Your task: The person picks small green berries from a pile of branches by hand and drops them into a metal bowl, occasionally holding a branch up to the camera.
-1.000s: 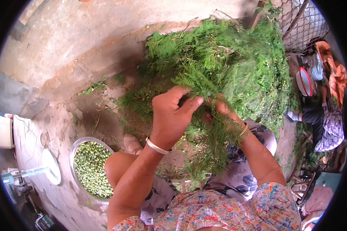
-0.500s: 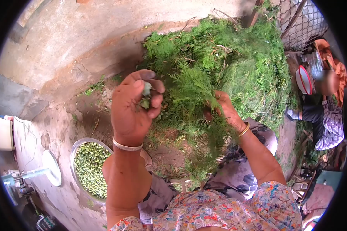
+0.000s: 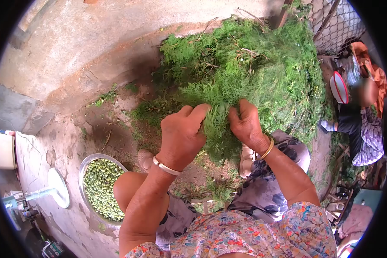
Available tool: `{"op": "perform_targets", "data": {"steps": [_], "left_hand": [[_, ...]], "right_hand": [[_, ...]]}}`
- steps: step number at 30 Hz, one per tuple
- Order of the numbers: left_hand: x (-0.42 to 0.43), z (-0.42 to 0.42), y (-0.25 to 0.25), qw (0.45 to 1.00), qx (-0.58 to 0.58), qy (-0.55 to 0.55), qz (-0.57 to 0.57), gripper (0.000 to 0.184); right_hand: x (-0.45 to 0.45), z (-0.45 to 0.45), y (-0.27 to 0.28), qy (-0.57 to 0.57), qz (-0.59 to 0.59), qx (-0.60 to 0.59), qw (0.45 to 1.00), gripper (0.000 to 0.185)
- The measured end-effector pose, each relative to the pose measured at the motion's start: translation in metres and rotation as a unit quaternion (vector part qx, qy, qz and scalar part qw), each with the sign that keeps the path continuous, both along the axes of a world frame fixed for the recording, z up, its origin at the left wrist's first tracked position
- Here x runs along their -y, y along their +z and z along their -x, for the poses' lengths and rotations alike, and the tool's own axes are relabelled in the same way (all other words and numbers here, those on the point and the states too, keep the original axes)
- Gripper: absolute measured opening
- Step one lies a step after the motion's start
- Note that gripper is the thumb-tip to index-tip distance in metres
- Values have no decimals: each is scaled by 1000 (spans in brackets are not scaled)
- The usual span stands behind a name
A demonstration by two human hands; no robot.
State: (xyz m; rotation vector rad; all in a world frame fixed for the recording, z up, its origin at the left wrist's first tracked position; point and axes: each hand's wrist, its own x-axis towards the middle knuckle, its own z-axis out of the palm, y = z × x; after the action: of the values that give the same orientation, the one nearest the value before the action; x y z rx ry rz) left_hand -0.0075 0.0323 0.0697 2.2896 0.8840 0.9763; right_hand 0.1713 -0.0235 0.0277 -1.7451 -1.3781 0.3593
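A feathery green arborvitae branch (image 3: 219, 114) is between my two hands, over the ground in front of my knees. My right hand (image 3: 247, 124), with a gold bangle on its wrist, is closed on the right side of the branch. From the left, my left hand (image 3: 182, 135), wearing a pale bangle, has its thumb and fingers pinched at the foliage. Its palm is turned away, so any small cones in it are hidden. Beside my left knee stands a metal basin (image 3: 82, 172) holding many small green cones (image 3: 101, 189).
A big heap of cut greenery (image 3: 284, 86) lies against the wall (image 3: 116, 43). Another person (image 3: 367, 129) sits at the right by a red-rimmed white basin (image 3: 339, 87). A standing fan (image 3: 58, 188) is at the left, and wire mesh (image 3: 337, 30) at the upper right.
My left hand, which was raised with pale green cones in its palm, has come down and right to the branch and turned over. My right hand has shifted slightly left with the branch.
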Motion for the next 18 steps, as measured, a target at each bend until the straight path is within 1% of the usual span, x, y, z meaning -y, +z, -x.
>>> {"op": "perform_targets", "data": {"steps": [2, 3, 5, 6, 8, 9, 11, 13, 15, 16, 18], "left_hand": [[2, 0, 1, 997, -61, 14, -43, 23], [2, 0, 1, 997, -61, 13, -42, 23], [0, -3, 1, 997, 39, 59, -25, 25], [-1, -4, -2, 997, 39, 58, -26, 25], [-3, -5, -10, 997, 51, 15, 49, 29], [0, -7, -9, 997, 50, 16, 48, 29], [8, -13, -8, 999, -45, 13, 11, 30], [10, -16, -9, 999, -52, 8, 10, 31], [9, -16, -9, 993, -119, 5, 24, 29], [9, -16, -10, 993, -119, 4, 24, 29], [8, -16, -12, 991, -98, 35, 88, 23]], "right_hand": [[1, 0, 2, 2, 11, 13, 1000, 21], [1, 1, 4, 4, 22, 26, 999, 21], [1, 4, 8, 0, 24, 44, 999, 23], [1, 5, 10, -2, 27, 61, 998, 24], [1, 5, 10, 4, 33, 60, 998, 25], [2, 5, 10, 10, 39, 58, 997, 26], [1, 7, 11, 14, 32, 53, 998, 26], [3, 5, 10, 17, 26, 49, 998, 26], [3, 3, 6, 69, -27, 103, 992, 26], [4, 3, 6, 69, -27, 103, 992, 26], [5, 2, 7, 55, -31, 76, 995, 27]]}}
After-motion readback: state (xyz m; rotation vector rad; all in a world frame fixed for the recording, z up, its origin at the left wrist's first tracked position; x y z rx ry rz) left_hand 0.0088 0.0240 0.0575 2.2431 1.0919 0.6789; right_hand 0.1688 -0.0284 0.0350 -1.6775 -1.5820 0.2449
